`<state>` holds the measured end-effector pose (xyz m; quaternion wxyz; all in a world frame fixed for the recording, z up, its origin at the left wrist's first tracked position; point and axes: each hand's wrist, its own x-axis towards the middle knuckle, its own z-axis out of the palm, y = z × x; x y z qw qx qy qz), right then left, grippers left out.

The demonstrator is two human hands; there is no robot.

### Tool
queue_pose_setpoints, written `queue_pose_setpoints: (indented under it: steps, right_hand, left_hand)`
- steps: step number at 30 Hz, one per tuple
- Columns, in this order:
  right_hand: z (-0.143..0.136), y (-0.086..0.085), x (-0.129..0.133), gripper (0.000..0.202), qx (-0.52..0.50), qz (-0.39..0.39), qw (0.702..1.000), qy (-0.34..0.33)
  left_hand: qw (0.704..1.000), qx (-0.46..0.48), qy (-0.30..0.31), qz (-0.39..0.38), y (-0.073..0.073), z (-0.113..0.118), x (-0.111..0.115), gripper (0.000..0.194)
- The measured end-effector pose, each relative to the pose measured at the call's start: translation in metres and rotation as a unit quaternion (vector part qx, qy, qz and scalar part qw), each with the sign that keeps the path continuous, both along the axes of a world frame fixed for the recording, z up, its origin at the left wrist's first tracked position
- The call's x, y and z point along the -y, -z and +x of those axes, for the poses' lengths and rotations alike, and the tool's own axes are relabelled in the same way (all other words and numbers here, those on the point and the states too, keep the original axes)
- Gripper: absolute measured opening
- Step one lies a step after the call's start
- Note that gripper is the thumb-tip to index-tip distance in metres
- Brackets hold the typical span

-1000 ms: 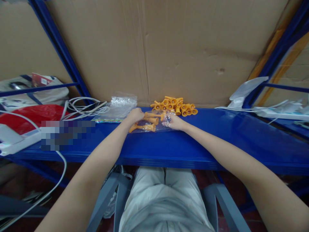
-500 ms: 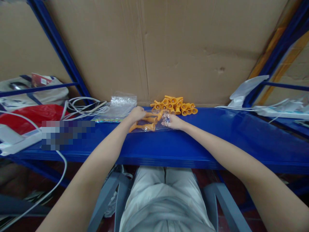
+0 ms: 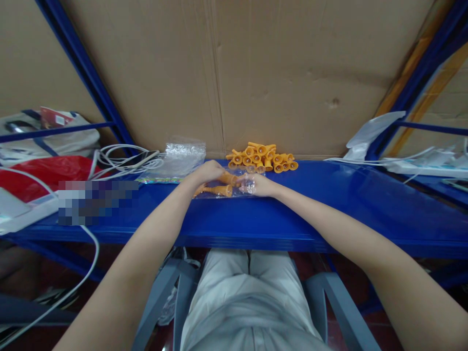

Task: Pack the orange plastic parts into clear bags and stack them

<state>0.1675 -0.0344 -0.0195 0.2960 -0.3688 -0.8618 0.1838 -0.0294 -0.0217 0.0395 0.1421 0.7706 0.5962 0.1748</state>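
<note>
A clear plastic bag [image 3: 239, 191] with several orange horn-shaped pieces [image 3: 223, 190] in it lies on the blue table between my hands. My left hand [image 3: 212, 169] is closed at the bag's upper left, its fingertips mostly hidden beside the orange pieces. At the bag's right side my right hand [image 3: 259, 185] pinches the crinkled plastic. Just behind, several more orange pieces [image 3: 263, 157] are stacked in a pile, their flared ends facing me.
Flat clear bags [image 3: 185, 156] and coiled white cables [image 3: 122, 158] are left of my hands. A red bag [image 3: 47, 173] and a white power strip lie farther left. Cardboard [image 3: 274, 73] stands behind the blue table [image 3: 351, 214]; white plastic [image 3: 369, 136] leans at right.
The orange pieces in the bag have shifted, and one that stood near my right hand now lies lower, toward its fingers. Both hands stay on the bag. The view has shifted slightly.
</note>
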Motion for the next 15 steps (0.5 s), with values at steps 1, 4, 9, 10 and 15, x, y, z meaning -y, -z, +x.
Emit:
queue_pose_setpoints:
  steps: [1, 4, 9, 10, 15]
  right_hand:
    - [0.0, 0.0, 0.001, 0.028, 0.0, 0.001, 1.0, 0.002]
    - [-0.001, 0.001, 0.001, 0.031, -0.011, 0.001, 1.0, 0.0]
    - [-0.001, 0.003, -0.001, 0.028, -0.013, -0.008, 1.0, 0.009]
    - [-0.001, 0.003, -0.001, 0.028, -0.018, -0.011, 1.0, 0.011]
    - [-0.002, -0.004, 0.008, 0.029, -0.031, -0.071, 0.995, 0.062]
  left_hand:
    - [1.0, -0.003, 0.004, -0.002, 0.0, 0.0, 0.0, 0.019]
    - [1.0, -0.004, 0.007, -0.017, 0.001, -0.001, -0.001, 0.019]
    - [0.993, 0.002, 0.051, -0.103, 0.004, -0.008, -0.004, 0.025]
    - [0.991, 0.0, 0.06, -0.119, 0.004, -0.009, -0.005, 0.025]
    - [0.984, -0.024, 0.092, -0.153, 0.003, -0.013, -0.006, 0.019]
